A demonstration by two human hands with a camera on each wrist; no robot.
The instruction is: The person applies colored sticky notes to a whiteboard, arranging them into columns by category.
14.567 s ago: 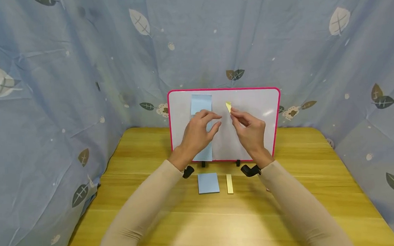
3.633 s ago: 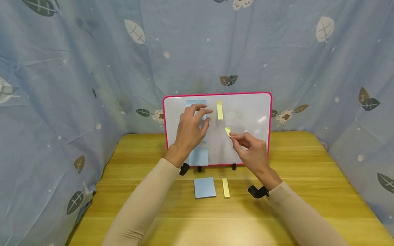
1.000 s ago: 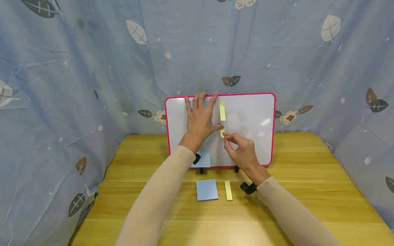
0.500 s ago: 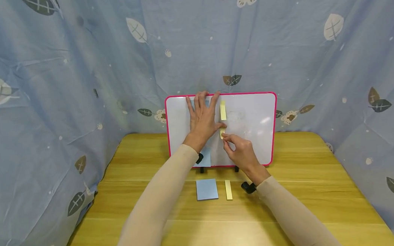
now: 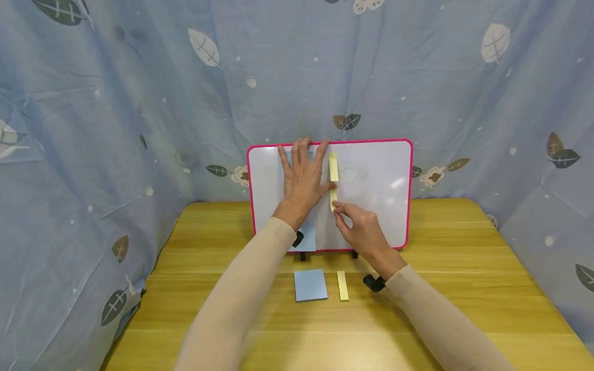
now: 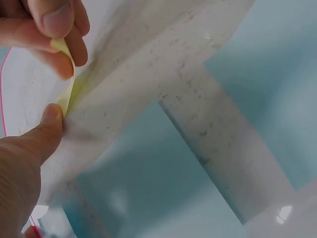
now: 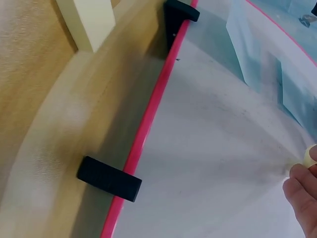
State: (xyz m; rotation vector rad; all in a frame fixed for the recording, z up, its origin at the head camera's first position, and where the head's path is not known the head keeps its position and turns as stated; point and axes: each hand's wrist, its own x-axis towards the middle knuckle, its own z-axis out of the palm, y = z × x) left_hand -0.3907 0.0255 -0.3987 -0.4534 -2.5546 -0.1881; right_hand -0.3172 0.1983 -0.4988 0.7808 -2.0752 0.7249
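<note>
A whiteboard [image 5: 378, 175] with a pink rim stands upright on the table. My left hand [image 5: 302, 182] lies spread over its left part, fingertips at the top rim. In the left wrist view its thumb [image 6: 34, 141] presses the upper end of a yellow sticky note strip [image 6: 67, 101]. My right hand [image 5: 363, 229] pinches the lower end of that strip, which bows away from the board. Directly above, another yellow strip [image 5: 334, 166] sticks to the board. Blue sticky notes [image 6: 158, 173] form a column at the left, partly hidden by my left hand.
On the table [image 5: 265, 329] before the board lie a blue sticky note pad [image 5: 310, 285] and a narrow yellow pad [image 5: 343, 286]. Black feet [image 7: 109, 178] hold the board's lower edge. A patterned blue curtain [image 5: 289, 55] surrounds the table.
The first yellow strip went from my right hand onto the board. A second is now pinched there, moved left beneath it. My left hand went from hovering to spread on the board, thumb on the strip.
</note>
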